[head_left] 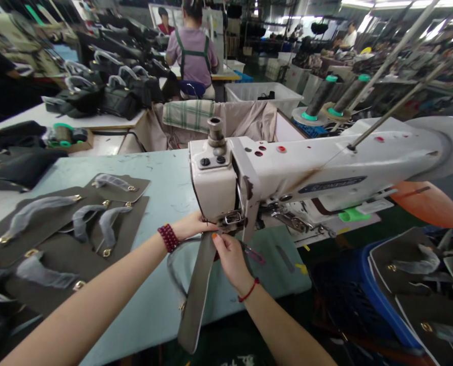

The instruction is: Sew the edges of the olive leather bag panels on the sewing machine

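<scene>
A grey-brown bag panel (198, 292) lies under the head of a white sewing machine (214, 180), its lower end tilting down over the table's front edge. My left hand (191, 225) grips the panel's upper left side close to the needle area; some of its fingertips are hidden by the machine head. On the panel's right edge, the thumb and fingers of my right hand (231, 256) are closed just below the presser area. A plastic-wrapped handle (176, 277) hangs at the panel's left side. Behind my right hand, a small pink-handled tool (254, 254) rests on the table.
Several grey panels with wrapped handles (39, 213) are piled at the left. A blue basket (379, 290) with more panels stands at the right. Thread cones (321, 96) rise behind the machine. Black bags (119, 99) cover another table, and a person (193, 48) sits ahead.
</scene>
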`<state>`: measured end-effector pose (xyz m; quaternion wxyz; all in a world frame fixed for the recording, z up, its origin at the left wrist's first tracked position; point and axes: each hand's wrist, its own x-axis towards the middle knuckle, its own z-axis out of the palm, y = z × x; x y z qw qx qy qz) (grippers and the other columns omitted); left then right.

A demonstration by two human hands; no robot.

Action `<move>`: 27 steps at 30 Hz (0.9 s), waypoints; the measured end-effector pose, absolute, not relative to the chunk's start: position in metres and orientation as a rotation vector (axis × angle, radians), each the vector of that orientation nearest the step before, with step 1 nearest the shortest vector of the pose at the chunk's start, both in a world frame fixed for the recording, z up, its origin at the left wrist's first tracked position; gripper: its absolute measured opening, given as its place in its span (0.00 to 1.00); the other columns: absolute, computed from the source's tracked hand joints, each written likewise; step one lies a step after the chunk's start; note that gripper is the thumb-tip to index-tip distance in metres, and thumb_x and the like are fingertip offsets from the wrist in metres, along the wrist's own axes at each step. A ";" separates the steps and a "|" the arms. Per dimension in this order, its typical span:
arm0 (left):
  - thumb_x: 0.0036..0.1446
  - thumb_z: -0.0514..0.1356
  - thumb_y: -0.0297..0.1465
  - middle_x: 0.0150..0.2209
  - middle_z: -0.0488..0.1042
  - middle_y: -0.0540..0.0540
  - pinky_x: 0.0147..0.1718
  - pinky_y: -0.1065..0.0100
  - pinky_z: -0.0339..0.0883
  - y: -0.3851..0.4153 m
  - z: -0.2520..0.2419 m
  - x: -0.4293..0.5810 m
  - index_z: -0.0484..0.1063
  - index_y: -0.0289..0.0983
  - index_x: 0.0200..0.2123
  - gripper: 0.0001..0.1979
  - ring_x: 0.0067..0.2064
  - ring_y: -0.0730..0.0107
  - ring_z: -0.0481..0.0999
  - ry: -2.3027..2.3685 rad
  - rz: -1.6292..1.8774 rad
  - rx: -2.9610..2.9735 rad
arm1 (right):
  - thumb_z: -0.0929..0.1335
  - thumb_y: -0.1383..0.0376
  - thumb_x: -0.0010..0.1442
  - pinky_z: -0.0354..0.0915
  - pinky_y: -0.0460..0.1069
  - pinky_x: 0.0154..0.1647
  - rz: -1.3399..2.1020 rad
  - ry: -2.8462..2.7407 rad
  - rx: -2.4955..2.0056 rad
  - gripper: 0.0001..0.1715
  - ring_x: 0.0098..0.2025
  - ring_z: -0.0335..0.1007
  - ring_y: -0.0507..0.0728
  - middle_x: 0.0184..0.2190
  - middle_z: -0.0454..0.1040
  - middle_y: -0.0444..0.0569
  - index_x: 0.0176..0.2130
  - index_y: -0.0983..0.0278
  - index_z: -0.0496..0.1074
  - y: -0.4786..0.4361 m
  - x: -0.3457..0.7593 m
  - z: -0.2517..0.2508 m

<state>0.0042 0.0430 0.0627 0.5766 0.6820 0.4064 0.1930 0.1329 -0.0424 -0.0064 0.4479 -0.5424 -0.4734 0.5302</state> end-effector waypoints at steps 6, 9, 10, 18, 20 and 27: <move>0.46 0.63 0.37 0.32 0.79 0.49 0.43 0.67 0.70 0.032 0.041 0.002 0.77 0.35 0.29 0.11 0.41 0.62 0.75 0.999 0.530 1.479 | 0.60 0.54 0.60 0.49 0.43 0.23 1.341 -1.248 -1.319 0.21 0.24 0.50 0.49 0.20 0.55 0.40 0.23 0.64 0.58 -0.043 0.143 -0.007; 0.49 0.62 0.38 0.36 0.80 0.48 0.40 0.68 0.70 0.021 0.028 0.003 0.77 0.34 0.36 0.15 0.40 0.64 0.76 1.052 0.589 1.426 | 0.61 0.54 0.60 0.48 0.44 0.24 1.371 -1.313 -1.308 0.21 0.25 0.49 0.49 0.21 0.55 0.40 0.23 0.64 0.60 -0.041 0.156 -0.005; 0.50 0.62 0.39 0.35 0.80 0.48 0.38 0.69 0.70 0.016 0.025 0.005 0.77 0.34 0.37 0.16 0.38 0.65 0.75 1.077 0.608 1.406 | 0.62 0.54 0.60 0.48 0.44 0.24 1.389 -1.337 -1.302 0.21 0.25 0.49 0.49 0.21 0.55 0.41 0.23 0.65 0.60 -0.039 0.161 -0.004; 0.50 0.64 0.39 0.33 0.78 0.49 0.33 0.71 0.66 0.000 0.020 0.009 0.76 0.34 0.36 0.15 0.33 0.68 0.73 1.198 0.731 1.288 | 0.63 0.53 0.61 0.46 0.44 0.23 1.485 -1.490 -1.263 0.22 0.24 0.49 0.49 0.21 0.54 0.40 0.22 0.64 0.59 -0.039 0.186 0.001; 0.49 0.65 0.39 0.33 0.78 0.49 0.34 0.70 0.66 0.002 0.021 0.003 0.77 0.34 0.35 0.14 0.35 0.67 0.73 1.188 0.744 1.254 | 0.62 0.53 0.61 0.46 0.44 0.24 1.474 -1.506 -1.266 0.23 0.25 0.48 0.49 0.21 0.53 0.40 0.22 0.64 0.57 -0.043 0.187 0.001; 0.52 0.64 0.41 0.32 0.76 0.48 0.31 0.72 0.67 -0.004 0.003 -0.020 0.74 0.35 0.38 0.16 0.33 0.70 0.74 1.200 0.905 0.984 | 0.62 0.52 0.62 0.45 0.45 0.24 1.463 -1.531 -1.299 0.25 0.25 0.46 0.49 0.21 0.51 0.40 0.22 0.63 0.53 -0.057 0.191 -0.001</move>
